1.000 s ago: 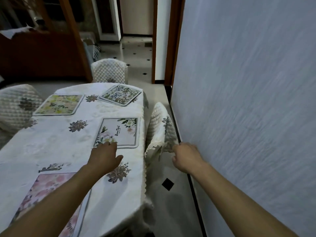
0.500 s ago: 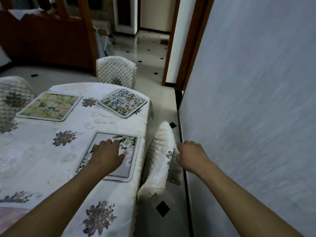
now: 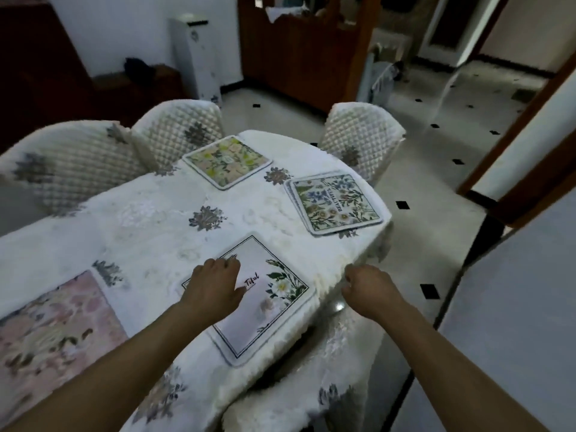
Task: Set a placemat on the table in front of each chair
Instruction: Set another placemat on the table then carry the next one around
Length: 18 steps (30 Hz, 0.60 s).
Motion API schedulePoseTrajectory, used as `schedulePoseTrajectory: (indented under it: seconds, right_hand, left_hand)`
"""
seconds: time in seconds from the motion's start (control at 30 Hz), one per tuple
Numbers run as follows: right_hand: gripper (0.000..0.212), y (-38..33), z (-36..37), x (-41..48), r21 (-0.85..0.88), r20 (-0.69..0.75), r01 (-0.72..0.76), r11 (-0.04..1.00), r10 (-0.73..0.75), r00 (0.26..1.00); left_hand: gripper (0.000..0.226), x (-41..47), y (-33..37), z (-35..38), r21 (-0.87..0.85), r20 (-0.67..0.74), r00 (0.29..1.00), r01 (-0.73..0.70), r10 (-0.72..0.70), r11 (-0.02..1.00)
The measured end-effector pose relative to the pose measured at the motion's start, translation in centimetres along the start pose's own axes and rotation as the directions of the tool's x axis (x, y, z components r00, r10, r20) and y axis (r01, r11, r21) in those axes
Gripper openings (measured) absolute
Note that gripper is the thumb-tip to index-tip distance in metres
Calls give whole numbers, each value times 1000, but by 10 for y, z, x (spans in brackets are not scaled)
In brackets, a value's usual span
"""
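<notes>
Several floral placemats lie on the table's white cloth (image 3: 149, 219). My left hand (image 3: 213, 283) rests palm down on the white placemat (image 3: 274, 294) near the right edge, fingers loosely bent. My right hand (image 3: 367, 288) hovers beside the table edge with fingers curled, holding nothing. A pink placemat (image 3: 46, 338) lies at the near left, a yellow-green placemat (image 3: 226, 160) at the far side, and a blue-green placemat (image 3: 333, 207) at the far right end.
Quilted white chairs stand at the far left (image 3: 71, 169), far middle (image 3: 180, 129) and far right (image 3: 361, 132). Another chair (image 3: 327, 385) sits under the table's near right edge. A grey wall (image 3: 514, 307) runs along the right, with tiled floor (image 3: 436, 229) between.
The view swung left and over the table. My left hand stays on the white placemat. My right hand left the near chair's back and now hangs by the table edge.
</notes>
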State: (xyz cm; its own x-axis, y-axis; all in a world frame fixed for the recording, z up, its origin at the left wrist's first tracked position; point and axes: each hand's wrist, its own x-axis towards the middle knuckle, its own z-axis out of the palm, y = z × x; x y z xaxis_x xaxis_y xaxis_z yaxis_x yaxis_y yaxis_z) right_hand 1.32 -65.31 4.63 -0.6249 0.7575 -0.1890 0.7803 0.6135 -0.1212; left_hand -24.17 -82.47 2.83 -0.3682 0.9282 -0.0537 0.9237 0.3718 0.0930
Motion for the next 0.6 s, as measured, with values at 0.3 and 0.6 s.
schedulePoseTrajectory:
  seconds: [0.3,0.6]
  right_hand:
    - [28,43,-50,88,-29,-22,204,979,-204,979]
    - [24,116,-55,132,-3,5,154,988,-154,988]
  left_hand:
    - [40,16,52,7,2,22,976,215,-215,977]
    - [38,97,104,15,4,45,984,171,-171,985]
